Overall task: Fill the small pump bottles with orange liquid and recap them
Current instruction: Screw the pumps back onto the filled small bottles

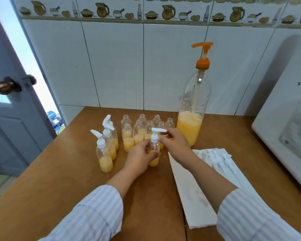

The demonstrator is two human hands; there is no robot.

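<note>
**Pump cap meets a small bottle at the table's centre**

Striped sleeves (97,213) fill the near edge, both forearms reaching out over a brown wooden table (59,180). At its centre the left hand (140,156) curls its fingers round the clear body of a small bottle (154,160), which stands upright with orange liquid in its lower part. On that bottle's neck sits a white pump cap (155,134); the right hand (175,141) pinches the cap's collar from the right, fingers bent.

Left of the held bottle stand three capped bottles (105,153), each partly filled. Just beyond the hands is a cluster of open bottles (138,129) without caps, several holding orange liquid. A large dispenser bottle (192,108) with an orange pump stands far right of the cluster, about a third full. On the near right lies a white foam sheet (189,192), with loose white pump caps (217,160) at its far end.
</note>
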